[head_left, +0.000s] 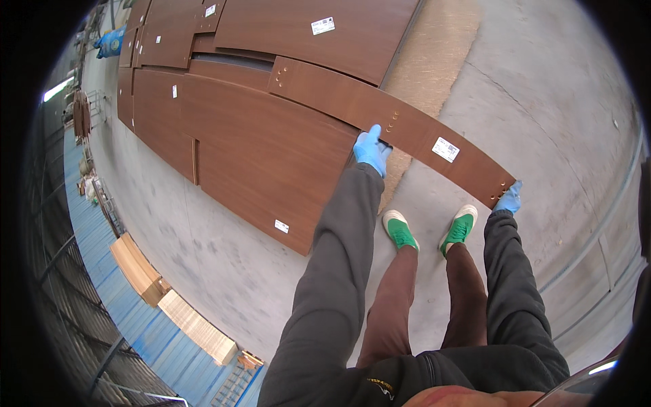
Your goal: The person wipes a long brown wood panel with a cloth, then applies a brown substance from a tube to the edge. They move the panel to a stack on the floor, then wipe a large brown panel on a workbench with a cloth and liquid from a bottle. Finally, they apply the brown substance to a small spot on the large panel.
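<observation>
Two gloved hands grip a long brown board

A narrow brown board (415,132) slants from the upper centre of the frame down to the right of centre, with small holes in groups along it and a white label (446,149) toward its right end. The left hand (372,150), in a blue glove, grips its lower edge near the centre of the frame; the right hand (510,198), gloved alike, grips its right end. The board's upper-left end overlaps larger brown panels (264,142) filling the upper left; whether it touches them I cannot tell. A tan sheet (434,54) lies on the concrete floor (542,102) behind the board. Green shoes (401,234) stand below it.
</observation>
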### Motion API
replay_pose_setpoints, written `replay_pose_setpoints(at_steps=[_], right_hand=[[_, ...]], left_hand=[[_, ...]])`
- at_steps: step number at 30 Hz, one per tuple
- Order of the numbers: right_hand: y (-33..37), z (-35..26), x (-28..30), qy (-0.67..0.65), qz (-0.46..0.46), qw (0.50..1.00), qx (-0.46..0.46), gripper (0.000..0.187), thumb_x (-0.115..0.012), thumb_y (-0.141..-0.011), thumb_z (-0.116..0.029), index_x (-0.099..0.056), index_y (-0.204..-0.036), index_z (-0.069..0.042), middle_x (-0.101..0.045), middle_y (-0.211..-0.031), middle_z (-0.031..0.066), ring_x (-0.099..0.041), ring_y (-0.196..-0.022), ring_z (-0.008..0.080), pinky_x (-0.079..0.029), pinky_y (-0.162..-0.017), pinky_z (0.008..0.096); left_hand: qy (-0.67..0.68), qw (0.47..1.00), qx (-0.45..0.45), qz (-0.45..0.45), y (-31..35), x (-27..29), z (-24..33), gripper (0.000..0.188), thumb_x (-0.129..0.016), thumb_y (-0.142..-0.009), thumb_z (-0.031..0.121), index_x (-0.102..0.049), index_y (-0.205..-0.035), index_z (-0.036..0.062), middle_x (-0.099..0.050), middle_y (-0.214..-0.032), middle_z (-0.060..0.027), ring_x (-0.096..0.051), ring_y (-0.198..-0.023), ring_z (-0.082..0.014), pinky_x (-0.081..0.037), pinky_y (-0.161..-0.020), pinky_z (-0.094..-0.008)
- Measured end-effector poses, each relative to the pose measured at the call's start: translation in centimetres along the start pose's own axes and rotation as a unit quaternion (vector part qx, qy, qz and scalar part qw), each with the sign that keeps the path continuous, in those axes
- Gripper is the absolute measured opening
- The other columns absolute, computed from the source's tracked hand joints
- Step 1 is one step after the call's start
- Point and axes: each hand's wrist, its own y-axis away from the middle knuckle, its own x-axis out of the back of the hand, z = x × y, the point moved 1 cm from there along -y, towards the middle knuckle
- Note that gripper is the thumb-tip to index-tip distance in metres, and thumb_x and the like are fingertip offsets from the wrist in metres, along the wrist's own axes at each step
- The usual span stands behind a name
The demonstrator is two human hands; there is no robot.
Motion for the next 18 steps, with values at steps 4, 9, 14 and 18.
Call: replay_pose_setpoints(at_steps=[4,9,14,18], right_hand=[[-1.4,1.3,-1.0,0.039,-0.026,0.999,0.020,0.064,-0.053,-0.106,-0.061,-0.075,-0.101,-0.002,-0.069,-0.082,0.0030,-0.062,-0.071,0.0143,-0.050,-0.062,0.0315],[-1.8,2.3,-2.3,0.088,-0.030,0.995,0.019,0.064,-0.051,-0.108,-0.058,-0.074,-0.116,0.000,-0.073,-0.099,0.0053,-0.065,-0.086,0.0148,-0.053,-0.075,0.0321],[1.5,1.6,-5.7,-0.024,-0.140,0.989,0.029,0.062,-0.051,-0.109,-0.054,-0.070,-0.129,0.001,-0.073,-0.108,0.0071,-0.066,-0.092,0.0154,-0.054,-0.082,0.0314],[5.7,-0.1,-10.7,0.049,-0.159,0.983,0.073,0.052,-0.060,-0.107,-0.046,-0.071,-0.123,0.002,-0.074,-0.106,0.0081,-0.066,-0.092,0.0157,-0.054,-0.081,0.0327]], left_hand=[[-0.223,0.948,-0.214,0.074,0.9,3.2,1.7,0.056,-0.068,-0.101,0.027,-0.051,-0.147,0.0006,-0.066,-0.136,-0.0166,-0.065,-0.120,-0.0327,-0.045,-0.111,-0.0481],[-0.589,0.701,-0.201,0.349,1.4,10.3,6.1,0.123,-0.076,-0.077,0.073,-0.026,-0.163,-0.0013,-0.016,-0.172,-0.0271,-0.013,-0.159,-0.0450,-0.015,-0.128,-0.0563],[-0.636,0.716,-0.071,0.281,0.1,12.6,6.7,0.147,-0.068,-0.074,0.087,0.008,-0.167,0.0029,0.010,-0.173,-0.0310,0.011,-0.160,-0.0496,0.000,-0.130,-0.0573],[-0.634,0.721,-0.066,0.273,-0.8,12.8,6.0,0.149,-0.068,-0.072,0.089,0.009,-0.167,0.0035,0.012,-0.173,-0.0303,0.014,-0.159,-0.0506,0.002,-0.129,-0.0595]])
